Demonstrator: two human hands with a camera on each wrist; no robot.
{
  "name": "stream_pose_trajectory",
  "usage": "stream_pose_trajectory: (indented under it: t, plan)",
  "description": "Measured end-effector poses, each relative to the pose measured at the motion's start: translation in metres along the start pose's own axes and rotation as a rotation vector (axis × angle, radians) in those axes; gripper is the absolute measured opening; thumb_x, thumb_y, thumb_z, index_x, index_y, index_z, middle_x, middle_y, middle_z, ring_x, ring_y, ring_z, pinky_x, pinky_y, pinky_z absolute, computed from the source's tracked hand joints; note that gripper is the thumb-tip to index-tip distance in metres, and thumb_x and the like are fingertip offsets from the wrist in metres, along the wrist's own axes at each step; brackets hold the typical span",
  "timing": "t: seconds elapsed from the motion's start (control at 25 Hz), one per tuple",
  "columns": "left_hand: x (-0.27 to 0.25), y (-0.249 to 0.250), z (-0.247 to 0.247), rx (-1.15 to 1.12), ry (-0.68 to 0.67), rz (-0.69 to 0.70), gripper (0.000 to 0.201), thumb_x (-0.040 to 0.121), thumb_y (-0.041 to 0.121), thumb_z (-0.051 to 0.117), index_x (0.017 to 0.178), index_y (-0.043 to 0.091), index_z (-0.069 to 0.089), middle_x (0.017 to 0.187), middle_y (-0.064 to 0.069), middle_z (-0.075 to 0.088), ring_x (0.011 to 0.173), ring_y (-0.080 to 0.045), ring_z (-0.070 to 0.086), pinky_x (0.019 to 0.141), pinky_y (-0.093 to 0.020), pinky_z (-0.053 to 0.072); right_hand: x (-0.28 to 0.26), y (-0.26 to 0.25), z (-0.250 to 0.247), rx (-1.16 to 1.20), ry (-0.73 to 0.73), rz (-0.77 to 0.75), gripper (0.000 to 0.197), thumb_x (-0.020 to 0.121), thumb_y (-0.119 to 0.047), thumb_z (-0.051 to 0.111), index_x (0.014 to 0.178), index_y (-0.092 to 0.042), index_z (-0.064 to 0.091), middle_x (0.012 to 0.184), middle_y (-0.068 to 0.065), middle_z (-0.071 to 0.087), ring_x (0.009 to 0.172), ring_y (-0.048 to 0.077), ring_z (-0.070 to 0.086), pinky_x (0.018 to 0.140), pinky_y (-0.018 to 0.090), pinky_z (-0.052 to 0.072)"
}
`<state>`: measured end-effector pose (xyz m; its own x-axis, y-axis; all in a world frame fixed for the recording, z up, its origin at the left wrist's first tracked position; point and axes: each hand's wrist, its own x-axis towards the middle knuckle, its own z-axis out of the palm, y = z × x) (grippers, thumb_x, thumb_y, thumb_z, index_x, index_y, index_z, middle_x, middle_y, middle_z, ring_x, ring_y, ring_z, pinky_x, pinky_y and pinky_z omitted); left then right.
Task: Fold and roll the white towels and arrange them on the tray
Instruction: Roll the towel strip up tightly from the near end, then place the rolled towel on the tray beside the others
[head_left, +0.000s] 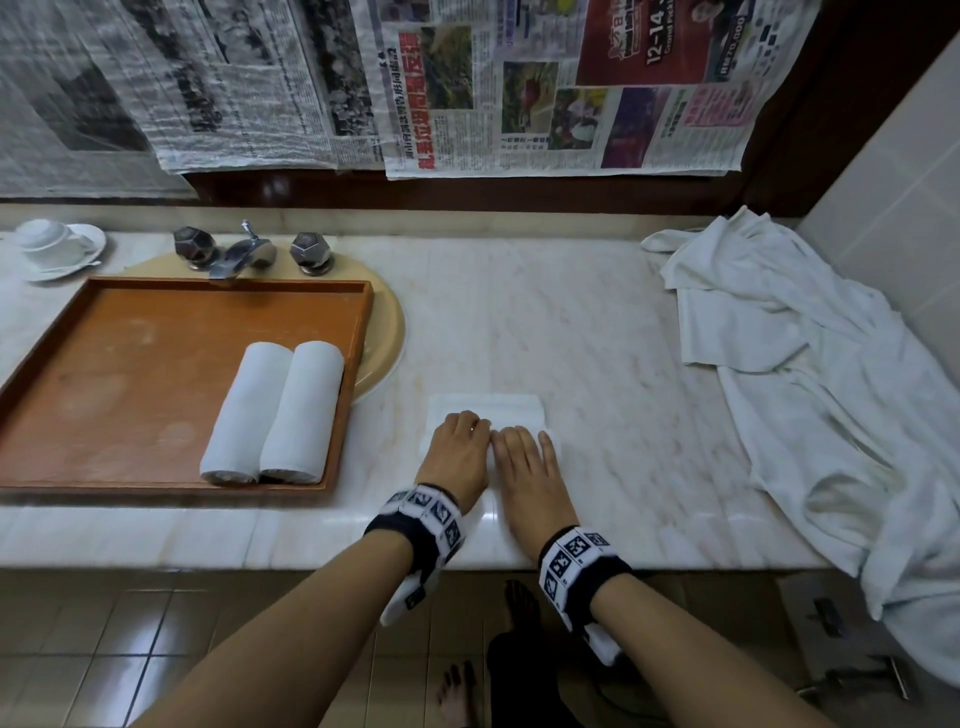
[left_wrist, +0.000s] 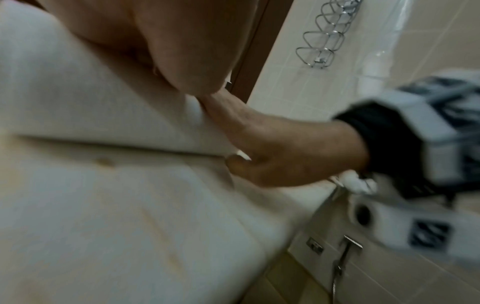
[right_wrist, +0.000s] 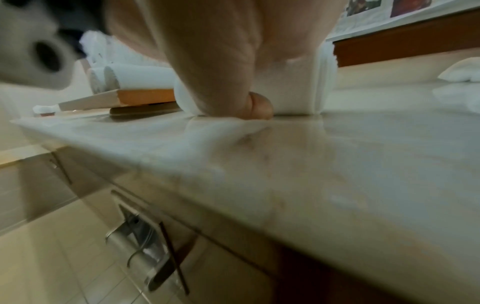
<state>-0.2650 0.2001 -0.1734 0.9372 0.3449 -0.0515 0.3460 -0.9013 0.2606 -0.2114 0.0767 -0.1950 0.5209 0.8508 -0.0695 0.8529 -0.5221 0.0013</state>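
A white towel (head_left: 488, 408) lies folded on the marble counter (head_left: 597, 338), its near part rolled up under my hands. My left hand (head_left: 460, 447) and right hand (head_left: 524, 457) sit side by side on the roll with fingers curled over it. In the right wrist view my right hand (right_wrist: 221, 61) covers the towel roll (right_wrist: 291, 98), thumb tucked at its base on the counter. The left wrist view shows my left hand (left_wrist: 182, 41) on the towel (left_wrist: 91, 102) and my right hand (left_wrist: 272, 148) beside it. Two rolled towels (head_left: 275, 410) lie side by side on the orange tray (head_left: 130, 374).
A heap of loose white towels (head_left: 810, 364) covers the counter's right end and hangs over its edge. The tray sits over a beige basin (head_left: 387, 322) below a chrome faucet (head_left: 241, 254). A cup and saucer (head_left: 52, 247) stand at the far left. Newspapers (head_left: 519, 88) hang behind.
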Motion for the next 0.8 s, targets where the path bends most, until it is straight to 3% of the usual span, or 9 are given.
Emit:
stream_pose_trajectory:
  t: [0.08,0.16,0.24,0.28,0.36,0.52,0.64,0.8]
  plan:
    - [-0.015,0.004,0.006,0.057,0.093,0.047,0.055,0.080,0.011,0.036,0.133,-0.003,0.047,0.130,-0.019,0.049,0.122,-0.036,0.044,0.111,-0.038,0.024,0.015,0.003,-0.003,0.028,-0.024,-0.009,0.076,0.070,-0.019,0.067,0.137,-0.005,0.035,0.129,0.011,0.048,0.123,0.029,0.043,0.112,0.049,0.032]
    - [-0.019,0.008,0.006,0.178,-0.043,0.003,0.071,0.082,0.018,0.039,0.147,-0.005,0.024,0.150,-0.025,0.028,0.140,-0.041,0.024,0.120,-0.047,0.007,0.029,0.007,-0.007,0.040,-0.006,-0.028,0.075,0.063,-0.024,0.077,0.129,-0.008,0.045,0.118,0.009,0.056,0.112,0.027,0.051,0.105,0.047,0.041]
    - [-0.007,0.006,0.004,0.281,-0.206,-0.061,0.084,0.084,0.022,0.048,0.151,-0.002,0.004,0.157,-0.021,0.010,0.146,-0.038,0.007,0.120,-0.049,-0.003,0.042,0.010,-0.017,0.032,0.002,-0.027,0.067,0.056,-0.021,0.081,0.118,-0.010,0.057,0.107,0.007,0.059,0.099,0.025,0.058,0.098,0.043,0.046]
    - [0.001,0.005,0.004,0.311,-0.224,-0.075,0.088,0.083,0.026,0.053,0.151,0.000,0.004,0.156,-0.020,0.012,0.145,-0.038,0.009,0.120,-0.049,-0.003,0.049,0.012,-0.022,0.023,-0.017,-0.020,0.064,0.056,-0.021,0.082,0.115,-0.011,0.059,0.106,0.005,0.059,0.098,0.024,0.058,0.097,0.041,0.045]
    - [0.019,0.003,0.001,0.359,-0.240,-0.094,0.089,0.078,0.034,0.063,0.147,0.002,0.017,0.146,-0.017,0.027,0.136,-0.035,0.024,0.120,-0.046,0.008,0.064,0.016,-0.029,0.025,-0.114,-0.026,0.065,0.064,-0.027,0.079,0.120,-0.012,0.050,0.118,0.006,0.051,0.110,0.025,0.050,0.104,0.039,0.035]
    - [0.045,-0.003,0.000,0.366,-0.220,-0.126,0.077,0.067,0.045,0.072,0.127,0.008,0.040,0.125,-0.009,0.041,0.116,-0.028,0.038,0.109,-0.038,0.028,0.092,0.026,-0.035,-0.031,-0.261,-0.036,0.088,0.066,-0.040,0.080,0.134,-0.008,0.034,0.141,0.011,0.031,0.136,0.029,0.025,0.115,0.043,0.017]
    - [0.064,-0.006,-0.004,0.360,-0.250,-0.171,0.087,0.064,0.050,0.075,0.131,0.009,0.038,0.130,-0.008,0.038,0.121,-0.027,0.036,0.108,-0.039,0.029,0.114,0.033,-0.040,-0.064,-0.381,-0.025,0.101,0.059,-0.048,0.084,0.136,-0.008,0.031,0.140,0.011,0.031,0.134,0.029,0.026,0.114,0.045,0.020]
    - [0.080,-0.011,-0.013,0.329,-0.295,-0.187,0.091,0.064,0.053,0.076,0.133,0.011,0.034,0.133,-0.006,0.041,0.125,-0.026,0.037,0.110,-0.045,0.027,0.134,0.040,-0.043,-0.062,-0.463,-0.040,0.098,0.057,-0.055,0.082,0.130,-0.010,0.035,0.128,0.009,0.035,0.123,0.027,0.034,0.107,0.044,0.029]
